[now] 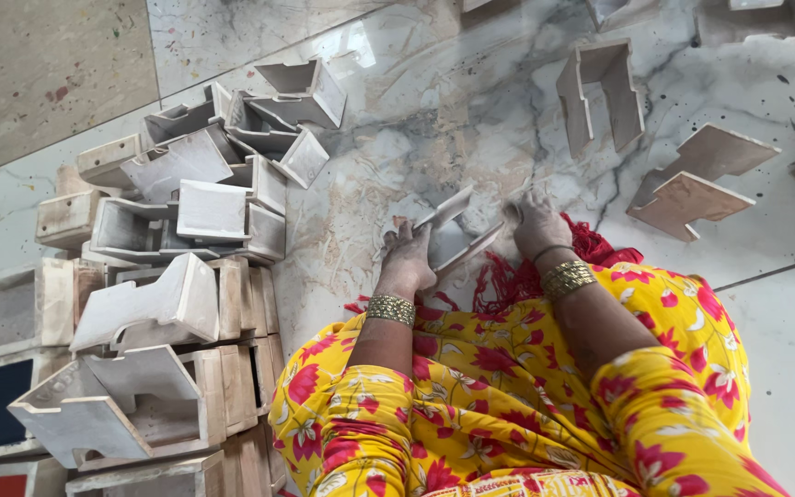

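Both my arms reach out from yellow flowered sleeves, each wrist with a gold bangle. My left hand point(407, 262) grips the near end of a small white-coated wooden bracket point(453, 235) that lies tilted on the marble floor point(471, 120). My right hand point(535, 224) presses with curled fingers on the bracket's right end. Pale dust is spread on the floor around the bracket. Whether anything is tucked under my right fingers stays hidden.
A big heap of similar white-coated wooden brackets point(195, 193) is stacked at the left, down to the lower left corner. A U-shaped piece point(600, 92) lies at the upper right, with flat stepped wooden pieces point(692, 184) beside it. A red fringed cloth point(591, 244) lies by my right wrist.
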A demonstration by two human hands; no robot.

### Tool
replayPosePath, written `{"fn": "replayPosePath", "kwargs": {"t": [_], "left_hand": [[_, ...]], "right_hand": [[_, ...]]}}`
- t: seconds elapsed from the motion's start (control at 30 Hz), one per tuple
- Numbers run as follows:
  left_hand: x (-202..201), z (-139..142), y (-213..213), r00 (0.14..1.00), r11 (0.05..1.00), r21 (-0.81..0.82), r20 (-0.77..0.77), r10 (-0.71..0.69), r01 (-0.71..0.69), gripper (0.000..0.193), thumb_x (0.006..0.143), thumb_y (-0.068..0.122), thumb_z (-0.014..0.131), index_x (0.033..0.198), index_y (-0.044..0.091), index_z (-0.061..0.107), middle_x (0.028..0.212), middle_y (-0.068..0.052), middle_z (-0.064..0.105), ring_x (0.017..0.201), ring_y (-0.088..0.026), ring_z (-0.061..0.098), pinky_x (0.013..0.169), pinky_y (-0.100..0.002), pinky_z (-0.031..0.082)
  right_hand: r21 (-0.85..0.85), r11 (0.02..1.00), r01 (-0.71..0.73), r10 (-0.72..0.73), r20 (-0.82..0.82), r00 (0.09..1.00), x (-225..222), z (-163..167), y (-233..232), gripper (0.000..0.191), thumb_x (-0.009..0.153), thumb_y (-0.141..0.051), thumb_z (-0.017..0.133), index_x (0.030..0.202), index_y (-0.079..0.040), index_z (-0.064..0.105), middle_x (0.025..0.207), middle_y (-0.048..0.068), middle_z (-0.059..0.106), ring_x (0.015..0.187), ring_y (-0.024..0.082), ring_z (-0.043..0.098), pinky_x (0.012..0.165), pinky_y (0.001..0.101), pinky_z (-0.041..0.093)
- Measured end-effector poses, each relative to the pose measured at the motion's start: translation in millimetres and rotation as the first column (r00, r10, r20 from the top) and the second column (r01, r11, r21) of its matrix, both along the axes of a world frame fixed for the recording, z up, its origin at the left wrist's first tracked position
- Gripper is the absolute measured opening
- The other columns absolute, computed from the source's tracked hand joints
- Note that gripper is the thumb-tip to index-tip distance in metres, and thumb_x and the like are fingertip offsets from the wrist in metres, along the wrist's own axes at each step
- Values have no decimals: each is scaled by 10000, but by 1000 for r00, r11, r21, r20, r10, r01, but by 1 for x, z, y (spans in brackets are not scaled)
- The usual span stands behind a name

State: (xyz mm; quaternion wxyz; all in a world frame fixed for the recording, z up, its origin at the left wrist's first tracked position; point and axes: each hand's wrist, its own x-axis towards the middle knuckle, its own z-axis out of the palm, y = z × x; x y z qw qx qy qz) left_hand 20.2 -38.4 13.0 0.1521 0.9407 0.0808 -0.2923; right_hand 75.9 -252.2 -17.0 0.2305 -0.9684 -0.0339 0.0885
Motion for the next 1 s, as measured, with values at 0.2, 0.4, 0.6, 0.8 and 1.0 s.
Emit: {"fn": "replayPosePath", "kwargs": {"t": [0.2,0.4,0.6,0.8,1.0], "left_hand": [[2,8,-8,985,986,-91,89,148,-140,1140,602,289,954,1547,232,319,1612,-112,271,1478,-411,276,1188,-476,357],[1,-6,-6,974,989,-100,187,128,-110,988,658,205,841,1536,235,388,1571,-118,362,1433,-477,325,1176,-477,379],[0,-20,-4,977,994,-94,204,70,-52,1015,648,235,877,1527,221,370,1565,-131,331,1415,-487,305,1172,-502,331],[-2,-20,1,972,996,-72,229,-42,60,1044,612,263,884,1542,248,411,1596,-128,358,1473,-419,330,1218,-442,353],[-2,-7,0,947,953,-302,303,104,-8,1430,383,383,1047,1562,238,250,1688,-138,21,1532,-404,50,1231,-451,205]], "right_hand": [[-499,743,-446,577,140,805,-34,-11,16,722,812,-87,590,1509,-73,402,1567,198,400,1495,332,300,1066,468,410],[-232,926,-298,310,16,951,-43,-28,35,654,914,-248,577,1533,-154,389,1634,99,329,1542,281,231,1232,511,226],[-273,935,-226,253,70,965,-13,-32,16,700,852,-176,580,1529,-137,407,1627,84,361,1525,255,265,1213,494,231],[-197,973,118,-186,-375,908,9,-22,-20,552,1012,-294,554,1543,-177,463,1560,184,526,1456,350,490,1200,461,421],[-268,941,-208,304,395,867,4,15,3,717,859,-70,525,1549,-202,387,1572,152,435,1458,334,405,1159,513,359]]}}
